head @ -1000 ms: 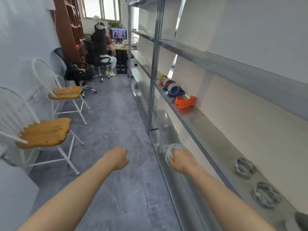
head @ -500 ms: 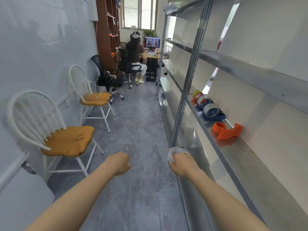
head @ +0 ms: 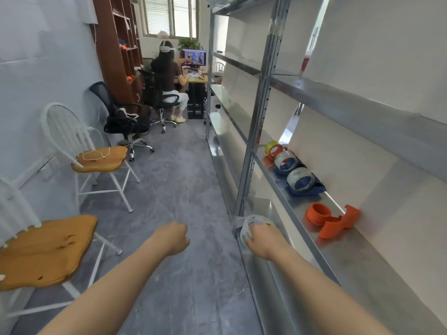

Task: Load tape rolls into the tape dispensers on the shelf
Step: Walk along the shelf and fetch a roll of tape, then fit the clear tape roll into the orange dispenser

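Now closer along the shelf [head: 377,281], the empty orange dispenser [head: 335,220] sits within reach; the right hand [head: 264,240] grips a roll [head: 252,224] below shelf level, the left hand [head: 173,238] is fisted, empty, so loading looks next

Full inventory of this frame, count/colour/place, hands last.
orange dispenser: 1, orange, empty, on the shelf, nearest
blue dispensers: 2, blue, each with a roll, further along the shelf
far dispenser: 1, orange, with a yellowish roll
wooden-seat chairs: 2, white frames, left wall
office chairs: 2, black, far end
seated person: 1, at a desk with a monitor
bookcase: 1, brown, left
tape roll: 1, white, in right hand
left hand: fist, empty
right hand: gripping the roll
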